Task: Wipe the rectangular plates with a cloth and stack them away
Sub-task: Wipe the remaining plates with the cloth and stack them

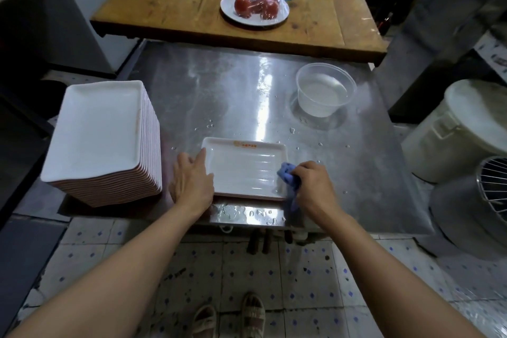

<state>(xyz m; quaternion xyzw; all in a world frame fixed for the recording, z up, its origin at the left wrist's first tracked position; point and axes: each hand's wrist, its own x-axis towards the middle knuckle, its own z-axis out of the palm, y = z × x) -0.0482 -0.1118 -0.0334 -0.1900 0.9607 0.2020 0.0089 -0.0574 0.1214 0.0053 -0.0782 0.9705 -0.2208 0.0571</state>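
the right hand (315, 189) bunches the blue cloth (288, 177) at the plate (241, 167)'s four o'clock corner; its long axis runs nine-to-three toward the flat left hand (192, 178).

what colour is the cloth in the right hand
Blue; the cloth shows in the head view.

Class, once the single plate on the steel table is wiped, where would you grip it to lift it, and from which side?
Grip the plate by its raised left rim, coming from the left beside the left hand: it lies flat and the stack stands that side.
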